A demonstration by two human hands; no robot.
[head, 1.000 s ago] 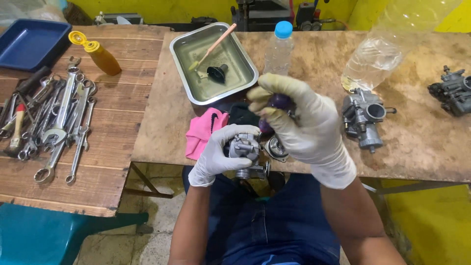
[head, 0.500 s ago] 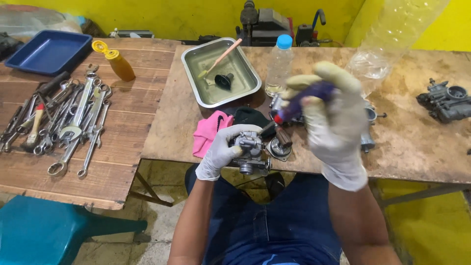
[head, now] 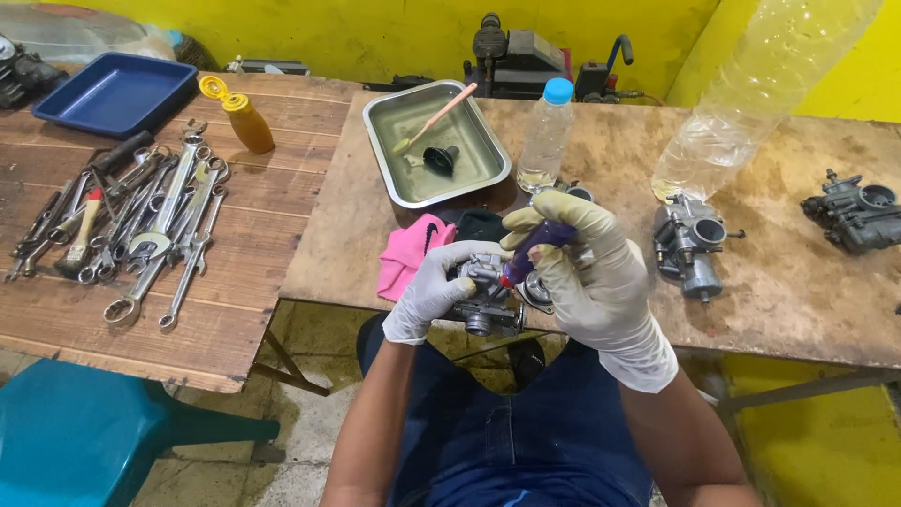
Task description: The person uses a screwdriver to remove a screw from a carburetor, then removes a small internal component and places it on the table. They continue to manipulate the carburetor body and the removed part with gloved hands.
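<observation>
Two gloved hands busy: my left hand (head: 434, 291) cups a grey carburetor (head: 486, 299) just off the table's (head: 807, 300) front edge, while my right hand (head: 584, 272) grips a purple-handled screwdriver (head: 531, 250), tip on it.

Two surfaces stand side by side: a dark planked wooden surface (head: 235, 282) on the left and a worn brown board surface (head: 798, 282) on the right. The planks carry a blue plastic tray (head: 117, 92), an amber squeeze bottle with a yellow cap (head: 246, 120) and a spread of steel wrenches (head: 150, 225). The board carries a rectangular metal pan (head: 385, 150), a clear blue-capped bottle (head: 545, 136), a pink cloth (head: 411, 255), a large clear plastic bottle lying tilted (head: 751, 94) and two grey metal carburetors (head: 690, 246) (head: 854, 211).
</observation>
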